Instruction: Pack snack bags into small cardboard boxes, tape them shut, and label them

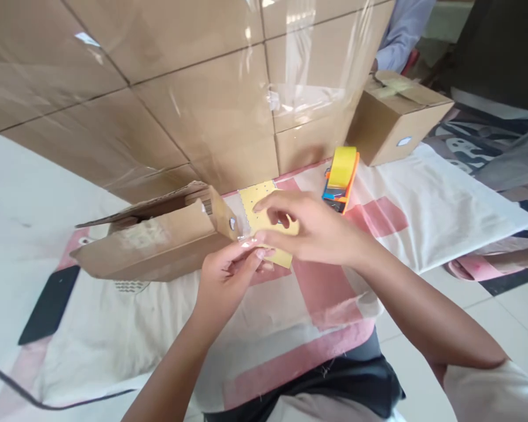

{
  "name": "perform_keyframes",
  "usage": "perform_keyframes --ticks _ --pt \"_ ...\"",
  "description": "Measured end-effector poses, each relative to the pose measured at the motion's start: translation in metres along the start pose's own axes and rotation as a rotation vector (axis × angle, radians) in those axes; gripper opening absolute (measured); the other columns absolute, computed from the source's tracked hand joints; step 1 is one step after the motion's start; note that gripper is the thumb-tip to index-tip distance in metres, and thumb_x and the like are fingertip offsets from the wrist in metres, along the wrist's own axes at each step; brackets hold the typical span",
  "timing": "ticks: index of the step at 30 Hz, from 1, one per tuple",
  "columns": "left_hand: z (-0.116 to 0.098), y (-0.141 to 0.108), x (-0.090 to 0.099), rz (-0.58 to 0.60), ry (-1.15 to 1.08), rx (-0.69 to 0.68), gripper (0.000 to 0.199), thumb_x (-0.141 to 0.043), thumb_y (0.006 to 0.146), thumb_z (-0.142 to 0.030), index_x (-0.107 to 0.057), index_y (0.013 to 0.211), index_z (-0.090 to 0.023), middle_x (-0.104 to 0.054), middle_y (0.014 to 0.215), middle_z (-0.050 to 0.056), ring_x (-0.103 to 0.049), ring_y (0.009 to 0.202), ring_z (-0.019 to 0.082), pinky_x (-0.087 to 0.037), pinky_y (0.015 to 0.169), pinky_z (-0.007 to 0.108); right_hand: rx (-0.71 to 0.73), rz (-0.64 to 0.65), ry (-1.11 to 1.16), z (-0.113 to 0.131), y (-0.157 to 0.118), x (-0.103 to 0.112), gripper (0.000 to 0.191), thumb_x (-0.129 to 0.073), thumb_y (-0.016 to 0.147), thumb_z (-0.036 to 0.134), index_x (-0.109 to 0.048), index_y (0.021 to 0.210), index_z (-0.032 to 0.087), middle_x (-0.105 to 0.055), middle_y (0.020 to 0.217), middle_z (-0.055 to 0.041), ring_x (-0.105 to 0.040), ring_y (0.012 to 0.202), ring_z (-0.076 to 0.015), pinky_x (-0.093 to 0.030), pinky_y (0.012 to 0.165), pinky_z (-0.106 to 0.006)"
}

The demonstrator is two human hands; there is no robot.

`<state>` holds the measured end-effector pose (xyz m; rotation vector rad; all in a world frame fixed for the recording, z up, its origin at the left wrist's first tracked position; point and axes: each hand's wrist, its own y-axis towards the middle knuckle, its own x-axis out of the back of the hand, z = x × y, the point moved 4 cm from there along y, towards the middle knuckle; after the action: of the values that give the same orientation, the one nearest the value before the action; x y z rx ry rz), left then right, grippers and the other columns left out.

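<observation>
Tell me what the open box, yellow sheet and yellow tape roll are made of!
Open box: seems matte brown cardboard, with stiff folded flaps. Yellow sheet: perhaps paper or thin card, since it looks flat, with little shine. Yellow tape roll: probably smooth plastic, judging by its even, bright colour.

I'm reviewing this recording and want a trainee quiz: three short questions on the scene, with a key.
1. True or false: the carton at the left of the picture is closed flat and sealed.
2. Choose: what colour is the dotted sheet partly covered by the right hand? A green; B yellow; C black.
3. Which is nearer the tape dispenser, the left hand or the right?

Key:
1. False; it stands open.
2. B.
3. The right hand.
</observation>
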<state>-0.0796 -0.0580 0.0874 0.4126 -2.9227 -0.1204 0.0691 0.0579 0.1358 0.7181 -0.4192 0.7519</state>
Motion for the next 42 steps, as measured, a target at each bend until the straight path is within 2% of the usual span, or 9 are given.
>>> perform_keyframes --ticks 4,12,17,20,23,27,31,38,42 --pt "0.004 -0.016 0.037 -0.130 -0.004 0.047 0.017 -0.076 0.086 -0.032 -0.081 0.099 -0.023 -0.078 0.082 0.002 -0.072 0.067 0.014 -0.064 0.067 0.027 0.215 0.242 -0.004 0.046 0.030 -0.045 0.018 -0.051 0.095 0.015 -0.059 0.078 0.016 -0.061 0.080 -0.0005 -0.054 0.072 -0.0110 -0.037 0.066 -0.026" --pt "0.002 -0.045 0.104 -0.380 -0.104 0.237 0.034 -0.085 0.073 -0.043 -0.081 0.096 -0.018 -0.074 0.069 0.004 -0.069 0.060 0.018 -0.058 0.052 0.028 0.421 0.333 -0.182 0.089 0.071 -0.095 0.015 -0.049 0.092 0.010 -0.054 0.080 0.017 -0.058 0.082 -0.0021 -0.049 0.071 -0.0126 -0.034 0.063 -0.028" --pt "0.011 -0.055 0.144 -0.551 -0.060 0.288 0.058 -0.086 0.073 -0.041 -0.070 0.123 -0.017 -0.080 0.086 0.006 -0.057 0.046 0.010 -0.057 0.055 0.029 0.405 0.117 -0.055 0.103 0.094 -0.070 0.015 -0.049 0.095 0.013 -0.053 0.082 0.021 -0.057 0.082 -0.0020 -0.050 0.072 -0.0136 -0.038 0.066 -0.029" --pt "0.012 -0.068 0.159 -0.750 0.078 0.173 0.032 -0.078 0.082 -0.040 -0.073 0.104 -0.017 -0.079 0.085 0.005 -0.051 0.042 0.009 -0.053 0.052 0.029 0.297 -0.031 0.030 0.100 0.114 -0.041 0.018 -0.054 0.096 0.019 -0.054 0.078 0.022 -0.056 0.074 0.0007 -0.048 0.067 -0.0126 -0.038 0.063 -0.028" --pt "-0.005 -0.071 0.159 -0.846 0.434 -0.090 0.015 -0.071 0.090 -0.036 -0.074 0.093 -0.022 -0.078 0.085 0.003 -0.066 0.063 0.017 -0.056 0.068 0.033 0.201 0.075 0.119 0.090 0.140 -0.039 0.021 -0.057 0.095 0.022 -0.056 0.074 0.022 -0.055 0.067 0.0017 -0.046 0.061 -0.0113 -0.035 0.056 -0.027" --pt "-0.022 -0.040 0.149 -0.635 0.915 -0.411 0.052 -0.075 0.086 -0.042 -0.063 0.133 -0.025 -0.064 0.141 0.012 -0.057 0.134 0.033 -0.038 0.117 0.050 0.061 0.375 0.194 0.071 0.171 -0.073 0.022 -0.059 0.092 0.022 -0.060 0.070 0.021 -0.052 0.059 0.0022 -0.040 0.050 -0.0093 -0.030 0.048 -0.025" --pt "-0.008 -0.010 0.153 -0.443 1.064 -0.355 0.113 -0.075 0.079 -0.062 -0.015 0.163 -0.018 -0.029 0.165 0.023 -0.033 0.152 0.040 -0.018 0.124 0.062 -0.017 0.423 0.092 0.056 0.191 -0.105 0.023 -0.064 0.086 0.016 -0.060 0.064 0.020 -0.049 0.052 0.0025 -0.036 0.045 -0.0082 -0.027 0.046 -0.026" --pt "0.009 -0.013 0.148 -0.420 1.335 -0.425 0.057 -0.064 0.094 -0.050 -0.053 0.146 -0.031 -0.031 0.166 0.014 -0.035 0.151 0.039 -0.021 0.120 0.066 -0.028 0.396 -0.161 0.052 0.195 -0.125 0.013 -0.064 0.084 0.015 -0.062 0.070 0.017 -0.066 0.072 -0.0027 -0.051 0.059 -0.0113 -0.033 0.054 -0.026" --pt "0.012 -0.012 0.144 -0.420 1.400 -0.399 0.051 -0.060 0.096 -0.052 -0.057 0.143 -0.031 -0.038 0.163 0.010 -0.032 0.153 0.038 -0.009 0.122 0.068 -0.096 0.429 -0.211 0.047 0.192 -0.127 0.011 -0.061 0.084 0.016 -0.063 0.073 0.016 -0.069 0.081 -0.0042 -0.054 0.067 -0.0123 -0.035 0.058 -0.025"
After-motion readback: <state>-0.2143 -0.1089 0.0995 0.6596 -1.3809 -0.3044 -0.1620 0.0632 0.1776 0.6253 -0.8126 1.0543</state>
